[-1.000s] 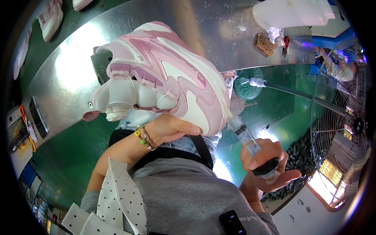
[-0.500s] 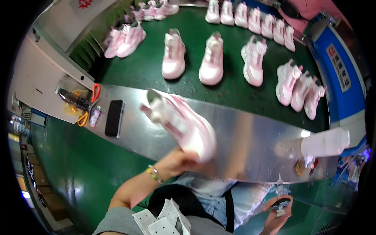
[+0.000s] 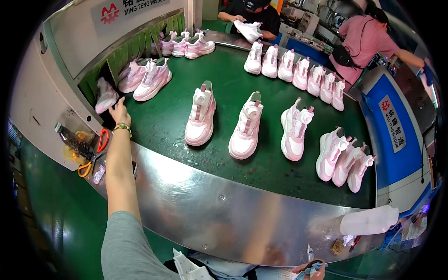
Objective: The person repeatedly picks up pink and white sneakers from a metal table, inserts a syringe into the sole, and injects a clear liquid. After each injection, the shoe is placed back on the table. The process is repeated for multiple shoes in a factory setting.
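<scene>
My left hand is stretched out to the far left with its fingers apart, beside a pink-and-white sneaker at the green strip curtain. Whether the fingertips touch its toe I cannot tell. Two more sneakers stand just beyond the hand. Low at the front edge, my right hand is closed round a slim clear tube with a pointed tip; its lower part is mostly hidden by the fingers. Three sneakers, the nearest a pink one, stand apart in the middle of the green belt.
Several sneakers line the far edge, and three stand at right. On the metal ledge lie orange-handled scissors, a dark bottle and a white bottle. Across the belt a person holds a sneaker; another stands right.
My left hand held a sneaker over the ledge; now it is out at the left without it, and a sneaker shows at the curtain there. The view has tilted up. My right hand keeps the tube.
</scene>
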Tool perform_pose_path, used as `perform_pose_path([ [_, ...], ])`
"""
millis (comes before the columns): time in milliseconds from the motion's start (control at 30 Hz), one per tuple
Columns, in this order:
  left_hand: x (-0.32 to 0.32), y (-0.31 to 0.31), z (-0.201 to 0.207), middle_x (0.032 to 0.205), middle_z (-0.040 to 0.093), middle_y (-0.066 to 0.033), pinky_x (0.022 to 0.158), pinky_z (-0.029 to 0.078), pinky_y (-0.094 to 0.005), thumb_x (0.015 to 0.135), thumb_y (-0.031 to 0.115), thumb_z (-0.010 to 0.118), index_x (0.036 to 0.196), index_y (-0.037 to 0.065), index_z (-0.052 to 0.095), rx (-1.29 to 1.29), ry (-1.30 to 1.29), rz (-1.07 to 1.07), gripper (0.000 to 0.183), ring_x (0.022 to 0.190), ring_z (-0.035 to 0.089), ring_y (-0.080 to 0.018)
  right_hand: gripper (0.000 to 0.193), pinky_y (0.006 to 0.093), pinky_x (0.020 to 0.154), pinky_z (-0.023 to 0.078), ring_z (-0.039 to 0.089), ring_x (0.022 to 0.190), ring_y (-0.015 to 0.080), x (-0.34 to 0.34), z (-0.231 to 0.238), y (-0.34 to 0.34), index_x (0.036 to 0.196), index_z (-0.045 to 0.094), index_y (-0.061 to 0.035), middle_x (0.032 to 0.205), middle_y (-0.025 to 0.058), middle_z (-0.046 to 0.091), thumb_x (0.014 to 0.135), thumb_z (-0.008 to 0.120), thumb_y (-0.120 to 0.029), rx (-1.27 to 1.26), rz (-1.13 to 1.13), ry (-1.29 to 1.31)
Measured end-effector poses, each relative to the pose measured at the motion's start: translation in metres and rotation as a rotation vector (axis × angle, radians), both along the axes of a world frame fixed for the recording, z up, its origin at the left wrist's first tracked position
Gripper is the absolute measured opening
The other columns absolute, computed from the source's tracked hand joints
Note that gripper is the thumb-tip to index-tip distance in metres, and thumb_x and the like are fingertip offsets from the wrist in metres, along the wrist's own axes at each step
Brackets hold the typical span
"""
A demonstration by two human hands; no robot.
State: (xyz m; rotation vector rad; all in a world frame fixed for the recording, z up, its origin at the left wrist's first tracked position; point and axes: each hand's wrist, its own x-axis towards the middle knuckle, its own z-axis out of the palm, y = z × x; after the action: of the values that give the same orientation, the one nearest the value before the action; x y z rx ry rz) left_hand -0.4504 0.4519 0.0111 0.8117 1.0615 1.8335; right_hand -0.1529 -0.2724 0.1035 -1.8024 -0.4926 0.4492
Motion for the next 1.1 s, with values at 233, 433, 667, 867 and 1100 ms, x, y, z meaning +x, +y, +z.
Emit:
perform_pose_path([
  [233, 0.172, -0.135, 0.015, 0.129, 0.041, -0.0217, 0.093, 0.04, -0.0366, 0.075, 0.032, 0.07, 0.14, 0.009, 0.01, -0.142, 0.635, -0.81, 0.092, 0.114, 0.048, -0.026, 0.049, 0.0315, 0.061, 0.043, 0.053, 0.069, 0.0159, 0.019, -0.043, -0.004, 0.091, 0.054, 0.0002, 0.072, 0.0101, 0.059, 0.089, 0.039, -0.046, -0.125, -0.131, -0.197],
  [433, 0.247, -0.174, 0.018, 0.106, 0.059, -0.0205, 0.083, 0.045, -0.0331, 0.061, 0.046, 0.072, 0.128, 0.0, 0.037, -0.202, 1.313, -0.457, 0.088, 0.096, 0.059, -0.0307, 0.054, 0.0267, 0.054, 0.042, 0.057, 0.061, 0.02, 0.042, -0.066, 0.006, 0.102, 0.04, 0.001, 0.069, 0.0158, 0.058, 0.087, 0.042, -0.051, 0.216, -0.212, -0.055],
  [667, 0.209, -0.29, 0.047, 0.09, 0.063, -0.0094, 0.068, 0.051, -0.0285, 0.083, 0.022, 0.058, 0.103, -0.004, 0.056, -0.405, 0.438, -1.124, 0.033, 0.079, 0.062, -0.0168, 0.037, 0.0241, 0.065, 0.046, 0.059, 0.076, 0.0151, 0.068, -0.07, -0.043, 0.11, 0.04, 0.001, 0.09, 0.017, 0.062, 0.084, 0.059, -0.019, 0.316, -0.303, 0.069],
  [867, 0.176, -0.444, 0.065, 0.083, 0.063, -0.0053, 0.069, 0.049, -0.0277, 0.062, 0.019, 0.074, 0.103, 0.003, 0.06, 0.405, 1.341, -1.699, 0.046, 0.071, 0.059, -0.0127, 0.039, 0.0217, 0.066, 0.046, 0.058, 0.078, 0.0117, 0.074, -0.083, -0.049, 0.116, 0.04, 0.0005, 0.092, 0.0144, 0.063, 0.084, 0.058, -0.014, 0.441, -0.299, 0.186],
  [1100, 0.191, -0.463, 0.059, 0.095, 0.063, -0.0113, 0.075, 0.048, -0.0281, 0.055, 0.025, 0.082, 0.103, -0.003, 0.059, 0.378, 1.33, -1.509, 0.061, 0.086, 0.06, -0.016, 0.038, 0.025, 0.074, 0.048, 0.058, 0.085, 0.0118, 0.063, -0.099, -0.081, 0.114, 0.044, -0.0007, 0.092, 0.0114, 0.063, 0.083, 0.061, -0.016, 0.447, -0.213, 0.276],
])
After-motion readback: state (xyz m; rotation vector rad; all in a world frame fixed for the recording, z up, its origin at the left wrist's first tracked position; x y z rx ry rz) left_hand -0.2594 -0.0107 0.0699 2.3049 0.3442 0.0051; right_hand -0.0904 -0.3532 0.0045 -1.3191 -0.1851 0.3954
